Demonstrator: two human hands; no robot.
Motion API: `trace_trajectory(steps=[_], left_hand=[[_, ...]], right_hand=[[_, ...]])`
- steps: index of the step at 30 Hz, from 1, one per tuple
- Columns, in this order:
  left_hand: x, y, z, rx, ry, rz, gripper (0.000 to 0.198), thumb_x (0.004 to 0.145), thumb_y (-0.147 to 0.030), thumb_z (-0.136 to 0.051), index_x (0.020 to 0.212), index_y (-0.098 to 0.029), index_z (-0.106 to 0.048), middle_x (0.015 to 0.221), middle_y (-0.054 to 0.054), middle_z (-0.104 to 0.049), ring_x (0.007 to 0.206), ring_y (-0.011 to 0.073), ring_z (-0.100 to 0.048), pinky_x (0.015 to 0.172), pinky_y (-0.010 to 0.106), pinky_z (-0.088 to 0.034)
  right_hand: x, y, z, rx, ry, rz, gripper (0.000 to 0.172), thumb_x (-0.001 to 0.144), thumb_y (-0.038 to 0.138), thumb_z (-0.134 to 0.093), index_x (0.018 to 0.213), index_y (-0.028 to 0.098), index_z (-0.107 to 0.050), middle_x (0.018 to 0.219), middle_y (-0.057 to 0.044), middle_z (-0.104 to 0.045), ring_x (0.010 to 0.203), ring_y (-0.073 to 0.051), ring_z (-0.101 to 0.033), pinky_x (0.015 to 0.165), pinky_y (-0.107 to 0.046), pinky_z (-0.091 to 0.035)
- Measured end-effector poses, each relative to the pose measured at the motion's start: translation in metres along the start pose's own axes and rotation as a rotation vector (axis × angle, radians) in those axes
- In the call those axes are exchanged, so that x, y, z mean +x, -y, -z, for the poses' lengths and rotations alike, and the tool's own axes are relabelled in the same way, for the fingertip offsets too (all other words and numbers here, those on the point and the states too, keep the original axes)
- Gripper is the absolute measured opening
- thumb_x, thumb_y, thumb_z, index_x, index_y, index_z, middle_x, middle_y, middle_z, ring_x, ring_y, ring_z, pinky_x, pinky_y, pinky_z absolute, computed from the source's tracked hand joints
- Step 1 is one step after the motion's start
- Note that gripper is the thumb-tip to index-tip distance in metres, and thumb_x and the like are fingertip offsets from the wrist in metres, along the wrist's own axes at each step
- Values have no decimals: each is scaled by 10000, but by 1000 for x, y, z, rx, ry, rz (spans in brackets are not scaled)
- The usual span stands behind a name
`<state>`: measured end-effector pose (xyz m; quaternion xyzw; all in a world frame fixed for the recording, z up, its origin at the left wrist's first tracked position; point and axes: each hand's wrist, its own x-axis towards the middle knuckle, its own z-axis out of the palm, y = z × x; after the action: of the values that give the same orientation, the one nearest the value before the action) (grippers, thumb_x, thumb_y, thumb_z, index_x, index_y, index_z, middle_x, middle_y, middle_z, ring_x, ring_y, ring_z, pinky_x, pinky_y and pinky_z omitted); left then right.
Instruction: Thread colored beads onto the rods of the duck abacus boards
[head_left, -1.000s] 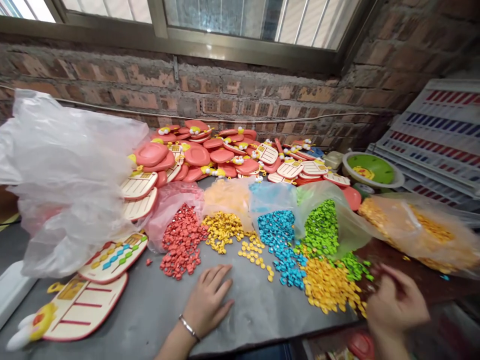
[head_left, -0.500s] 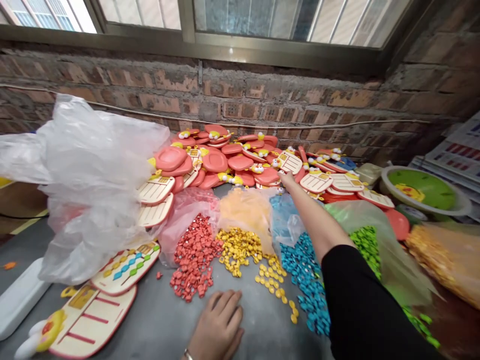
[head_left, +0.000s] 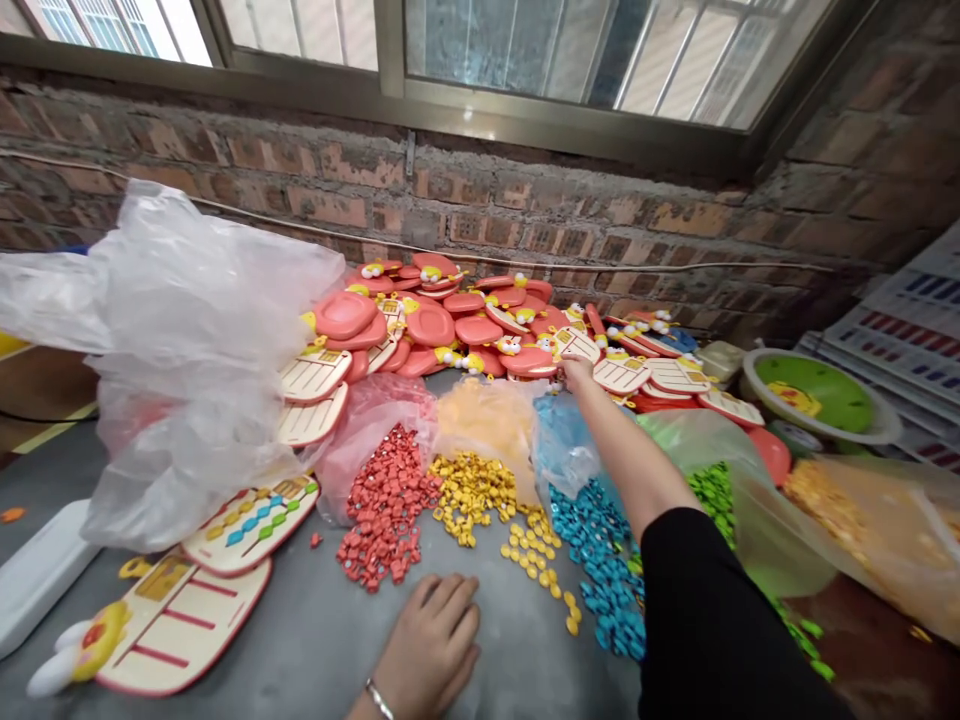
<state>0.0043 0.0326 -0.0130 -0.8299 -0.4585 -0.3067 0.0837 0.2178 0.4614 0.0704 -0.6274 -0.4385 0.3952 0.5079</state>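
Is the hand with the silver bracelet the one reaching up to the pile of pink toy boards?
No, the silver bracelet is on the left hand, which rests on the grey table. The right hand, with the black sleeve, is the one reaching to the pile of pink toy boards. The head view shows this.

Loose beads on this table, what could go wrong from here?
Your right hand is reaching into the heaped red-backed toy boards, so pulling one could slide others onto the beads. Your black sleeve passes just above the blue beads, and might sweep them into the yellow ones.
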Motion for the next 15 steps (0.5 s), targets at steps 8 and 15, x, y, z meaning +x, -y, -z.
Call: trace_trajectory(steps=[8,15], left_hand=[[-3,1,5,-62,53,-1,175,809,-221,-569,980,-203,-602,1143,71,-671,1021,229,-594,879,391,-422],[1,-1,19,-93,-35,30,240,863,-215,-521,1084,-199,-614,1181,90,-673,1029,225,-610,913,408,-391]], right_hand=[[-62,21,57,130,13,-49,190,747,62,-661,914,135,-608,714,20,-583,559,-74,-549,508,-181,-493],[-157,41,136,253,153,227,437,603,141,-753,1022,201,-643,718,35,-617,624,-96,-592,571,-189,-505]])
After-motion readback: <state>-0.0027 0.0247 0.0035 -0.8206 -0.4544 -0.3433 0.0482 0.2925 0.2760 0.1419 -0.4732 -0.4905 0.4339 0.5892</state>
